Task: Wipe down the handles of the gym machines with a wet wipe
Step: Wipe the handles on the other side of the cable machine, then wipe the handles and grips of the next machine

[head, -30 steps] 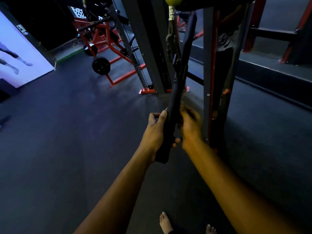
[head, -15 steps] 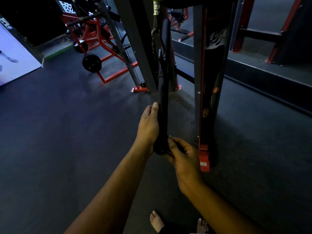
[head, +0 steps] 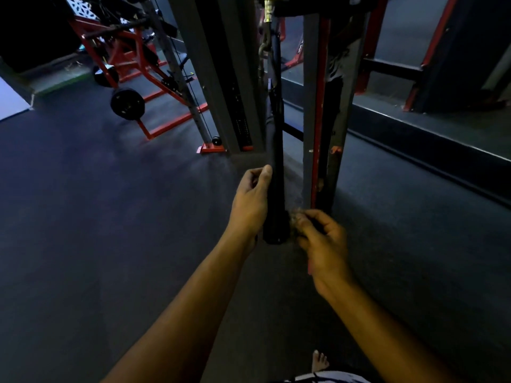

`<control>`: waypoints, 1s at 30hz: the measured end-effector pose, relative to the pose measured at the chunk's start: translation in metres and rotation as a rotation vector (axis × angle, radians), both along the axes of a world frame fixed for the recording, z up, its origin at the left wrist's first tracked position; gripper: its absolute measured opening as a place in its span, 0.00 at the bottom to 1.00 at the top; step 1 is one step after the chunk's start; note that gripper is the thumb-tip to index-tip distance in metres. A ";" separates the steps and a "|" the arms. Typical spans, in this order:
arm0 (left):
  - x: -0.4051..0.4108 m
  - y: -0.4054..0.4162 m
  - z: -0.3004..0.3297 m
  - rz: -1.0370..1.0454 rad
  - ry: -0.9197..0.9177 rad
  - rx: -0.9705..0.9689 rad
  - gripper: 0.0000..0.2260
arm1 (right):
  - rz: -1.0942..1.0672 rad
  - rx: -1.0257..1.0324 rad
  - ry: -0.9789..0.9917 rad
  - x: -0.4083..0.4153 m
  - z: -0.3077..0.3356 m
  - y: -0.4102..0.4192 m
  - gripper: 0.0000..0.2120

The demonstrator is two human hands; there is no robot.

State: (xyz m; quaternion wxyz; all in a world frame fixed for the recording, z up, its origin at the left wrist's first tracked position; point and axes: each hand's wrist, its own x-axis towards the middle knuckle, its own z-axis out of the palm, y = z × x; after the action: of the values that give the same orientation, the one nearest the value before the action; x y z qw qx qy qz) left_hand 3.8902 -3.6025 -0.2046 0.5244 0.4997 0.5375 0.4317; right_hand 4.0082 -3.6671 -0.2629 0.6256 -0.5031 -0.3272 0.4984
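Below cable clip: black rope handle (head: 275,172) hangs upright; left hand (head: 252,201) fingers wrapped round it; right hand (head: 322,244) pinching grey wipe (head: 295,217).

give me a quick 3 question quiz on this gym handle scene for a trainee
1. True or false: the left hand grips the hanging black handle.
2. Where is the right hand? A) at the handle's lower end B) on the weight plate C) on the floor
3. Fill in: the handle hangs from a ___ clip.

Key: 1 true; 2 A; 3 yellow. Whether the right hand holds a wipe is too blurred to tell.
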 end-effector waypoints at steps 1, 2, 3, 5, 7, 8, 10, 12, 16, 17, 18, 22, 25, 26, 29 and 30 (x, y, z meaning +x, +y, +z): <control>-0.004 -0.004 0.001 -0.024 -0.016 0.005 0.13 | -0.009 0.002 0.010 -0.004 0.004 0.001 0.05; -0.011 -0.010 0.002 -0.055 -0.029 0.009 0.13 | -0.017 0.009 0.012 -0.012 0.009 0.000 0.05; -0.015 -0.016 0.002 -0.085 -0.039 0.011 0.14 | -0.028 0.014 0.017 -0.018 0.013 -0.001 0.05; -0.029 -0.028 0.004 -0.131 -0.066 0.017 0.14 | -0.062 0.017 0.054 -0.033 0.018 -0.008 0.06; -0.043 -0.039 0.006 -0.147 -0.097 0.035 0.13 | -0.074 0.011 0.086 -0.047 0.021 -0.021 0.06; -0.049 -0.044 0.008 -0.151 -0.103 0.046 0.13 | -0.070 0.008 0.092 -0.054 0.022 -0.029 0.06; -0.061 -0.054 0.011 -0.171 -0.092 0.071 0.12 | -0.060 0.006 0.078 -0.068 0.023 -0.046 0.07; -0.073 -0.067 0.011 -0.207 -0.074 0.088 0.13 | -0.069 0.020 0.043 -0.083 0.026 -0.058 0.08; -0.102 -0.091 0.002 -0.284 -0.068 0.136 0.12 | -0.103 0.010 -0.022 -0.106 0.037 -0.063 0.07; -0.114 -0.096 -0.002 -0.292 -0.063 0.156 0.11 | -0.090 0.014 -0.023 -0.114 0.039 -0.064 0.08; -0.125 -0.098 -0.004 -0.292 -0.054 0.173 0.10 | -0.073 0.020 -0.021 -0.120 0.041 -0.064 0.10; -0.183 -0.109 -0.014 -0.246 -0.057 0.179 0.10 | 0.008 0.022 -0.034 -0.161 0.042 -0.063 0.11; -0.229 -0.116 -0.021 -0.150 -0.081 0.148 0.09 | 0.098 0.018 -0.073 -0.205 0.037 -0.054 0.09; -0.244 -0.118 -0.024 -0.101 -0.084 0.138 0.08 | 0.135 0.019 -0.100 -0.220 0.036 -0.051 0.08; -0.299 -0.121 -0.034 0.092 -0.065 0.122 0.06 | 0.280 0.026 -0.192 -0.272 0.028 -0.035 0.06; -0.323 -0.122 -0.037 0.164 -0.067 0.109 0.06 | 0.333 0.031 -0.226 -0.294 0.025 -0.028 0.06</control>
State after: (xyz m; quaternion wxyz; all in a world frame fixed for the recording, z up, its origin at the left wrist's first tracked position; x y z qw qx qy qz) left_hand 3.5671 -3.7250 -0.2421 0.4770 0.4670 0.5345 0.5184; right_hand 3.7143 -3.6953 -0.2376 0.5012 -0.4852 -0.4817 0.5303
